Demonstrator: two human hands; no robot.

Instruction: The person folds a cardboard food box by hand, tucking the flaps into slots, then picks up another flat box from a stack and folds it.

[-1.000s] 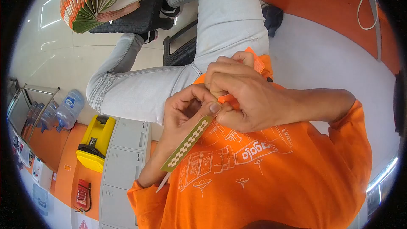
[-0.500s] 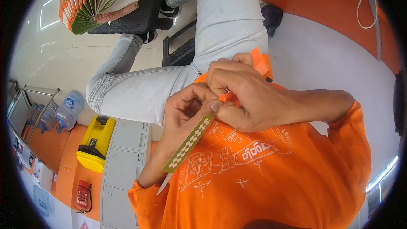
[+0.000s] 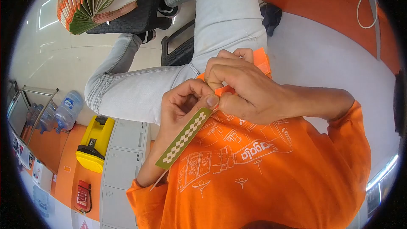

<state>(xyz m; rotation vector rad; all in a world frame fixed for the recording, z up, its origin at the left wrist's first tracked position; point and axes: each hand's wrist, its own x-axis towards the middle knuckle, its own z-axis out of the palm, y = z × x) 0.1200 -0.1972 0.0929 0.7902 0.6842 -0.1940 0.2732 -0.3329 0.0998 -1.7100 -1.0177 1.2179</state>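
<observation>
My left hand pinches a folded paper piece between thumb and fingertips. A green strip with pale checks belongs to it and slants down across my wrist. Orange paper shows between my two hands. Close against the left, my right hand has its fingers curled and closed on that orange part. More orange paper sticks out beyond the right knuckles. How the pieces join is hidden by my fingers.
A fan of folded orange and green paper rests on a black woven stool at upper left. My outstretched legs in pale jeans lie ahead. Grey lockers, a yellow container and water bottles stand at left.
Both hands have shifted slightly up and left with the paper. The checked strip has turned to show more of its face. The orange paper past the right hand is more exposed.
</observation>
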